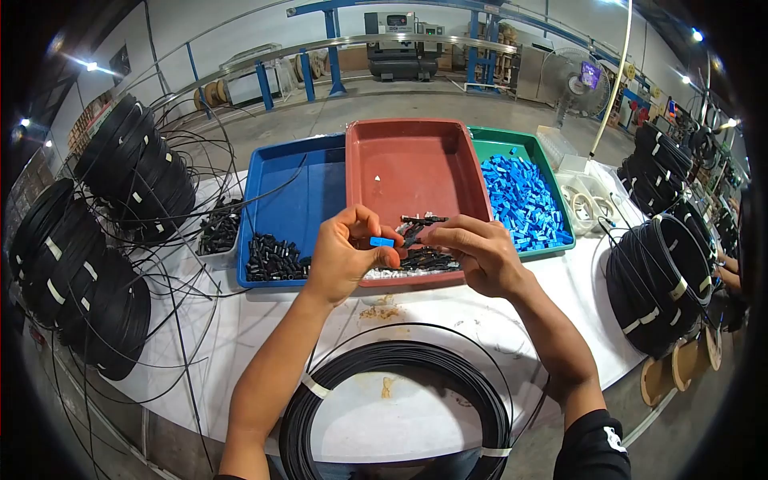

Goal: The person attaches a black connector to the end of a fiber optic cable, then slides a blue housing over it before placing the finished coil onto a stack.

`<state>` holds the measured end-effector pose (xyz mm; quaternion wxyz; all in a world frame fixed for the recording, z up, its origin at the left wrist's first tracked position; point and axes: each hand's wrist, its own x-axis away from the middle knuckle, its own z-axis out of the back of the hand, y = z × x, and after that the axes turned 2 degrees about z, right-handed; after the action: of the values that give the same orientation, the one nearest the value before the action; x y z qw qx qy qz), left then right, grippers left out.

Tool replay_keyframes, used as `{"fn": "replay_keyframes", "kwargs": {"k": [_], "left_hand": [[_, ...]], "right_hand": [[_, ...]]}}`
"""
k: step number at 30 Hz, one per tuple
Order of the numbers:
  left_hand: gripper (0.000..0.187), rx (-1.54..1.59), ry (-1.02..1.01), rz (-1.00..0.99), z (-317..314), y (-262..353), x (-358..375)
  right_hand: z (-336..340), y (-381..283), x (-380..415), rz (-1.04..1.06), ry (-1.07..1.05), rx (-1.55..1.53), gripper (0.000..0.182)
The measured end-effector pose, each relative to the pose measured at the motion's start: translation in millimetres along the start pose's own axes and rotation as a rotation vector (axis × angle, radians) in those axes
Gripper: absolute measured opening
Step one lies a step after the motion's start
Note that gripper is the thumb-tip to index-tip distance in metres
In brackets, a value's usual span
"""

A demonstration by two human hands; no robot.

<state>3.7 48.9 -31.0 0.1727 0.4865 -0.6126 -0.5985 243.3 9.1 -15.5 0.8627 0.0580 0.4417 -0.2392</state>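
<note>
My left hand (342,254) is closed in a pinch on a small blue plastic connector piece (382,242), held above the front of the red tray (416,136). Close beside it, my right hand (480,254) has thumb and fingers pinched together around a small black part (414,234). Its exact shape is partly covered by the fingers. Under both hands, more black parts (430,261) and small white pieces lie along the tray's front. Below my forearms a coil of black cable (320,400) rests at the table's near edge, bound with white ties.
A blue tray (296,168) with black parts (276,258) stands left of the red one. The green tray (570,240) on the right holds many blue pieces (520,200). Stacked cable coils (88,296) flank the left side, with more coils (664,272) on the right. Loose cable ends stick out leftward.
</note>
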Motion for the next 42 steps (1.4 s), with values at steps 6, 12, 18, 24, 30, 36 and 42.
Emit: {"fn": "replay_keyframes", "kwargs": {"k": [6,12,18,24,30,36,42], "left_hand": [[0.040,0.085,0.027,-0.023,-8.5,-7.9,1.3],[0.038,0.119,0.112,0.051,-10.8,-5.2,1.9],[0.037,0.033,0.095,0.032,-8.8,-1.3,4.1],[0.033,-0.004,0.098,0.024,-11.7,-4.3,6.8],[0.027,-0.002,0.146,0.090,-9.6,-13.8,6.2],[0.023,0.015,0.117,0.114,-3.0,-30.6,5.6],[0.026,-0.008,0.133,0.031,-4.5,-31.8,4.7]], "right_hand": [[-3.9,1.0,0.9,0.045,0.012,0.052,0.052],[-4.8,-7.0,2.3,0.025,-0.147,0.194,0.066],[-2.8,-22.5,-1.8,0.003,-0.202,0.212,0.073],[-3.4,-16.3,0.9,-0.004,-0.197,0.145,0.073],[-0.1,-14.5,-2.5,-0.045,-0.257,0.076,0.060],[-4.8,-2.8,1.9,-0.158,-0.275,-0.145,0.043],[-7.3,-5.5,1.9,-0.231,-0.249,-0.227,0.047]]}}
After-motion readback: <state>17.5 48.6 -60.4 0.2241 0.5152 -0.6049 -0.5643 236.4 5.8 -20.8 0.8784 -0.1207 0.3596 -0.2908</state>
